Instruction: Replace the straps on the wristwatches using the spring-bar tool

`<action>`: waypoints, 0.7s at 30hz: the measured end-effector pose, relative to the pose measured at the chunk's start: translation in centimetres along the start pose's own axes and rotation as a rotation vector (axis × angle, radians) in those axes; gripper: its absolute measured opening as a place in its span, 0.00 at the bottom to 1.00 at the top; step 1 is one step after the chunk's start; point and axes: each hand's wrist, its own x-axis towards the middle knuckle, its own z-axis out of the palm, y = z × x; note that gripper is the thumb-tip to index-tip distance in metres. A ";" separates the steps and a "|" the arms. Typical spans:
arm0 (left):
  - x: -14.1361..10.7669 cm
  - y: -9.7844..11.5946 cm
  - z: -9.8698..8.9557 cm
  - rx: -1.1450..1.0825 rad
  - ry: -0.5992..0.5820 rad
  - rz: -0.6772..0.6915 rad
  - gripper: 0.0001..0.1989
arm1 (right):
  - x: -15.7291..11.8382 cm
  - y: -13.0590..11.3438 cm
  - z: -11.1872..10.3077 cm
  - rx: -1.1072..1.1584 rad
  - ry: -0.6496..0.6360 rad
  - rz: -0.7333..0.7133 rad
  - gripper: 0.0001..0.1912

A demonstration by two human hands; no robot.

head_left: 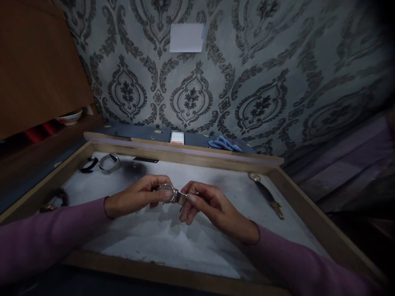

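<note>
A round-faced wristwatch is held above the middle of a wooden-framed tray with a pale bottom. My left hand grips the watch case, the thumb lying over its face. At the strap side of the case, my right hand pinches the strap end between thumb and forefinger, while its other fingers curl below. Whether that hand also holds a small tool is too dark to tell.
Inside the tray lie a dark watch, a grey-banded watch, another dark watch and a long-strapped watch. Behind its rim is a blue cloth. A wooden cabinet stands at left.
</note>
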 end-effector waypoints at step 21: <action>-0.1 -0.2 0.0 0.000 -0.008 -0.004 0.15 | -0.1 -0.1 0.1 0.008 0.003 0.009 0.14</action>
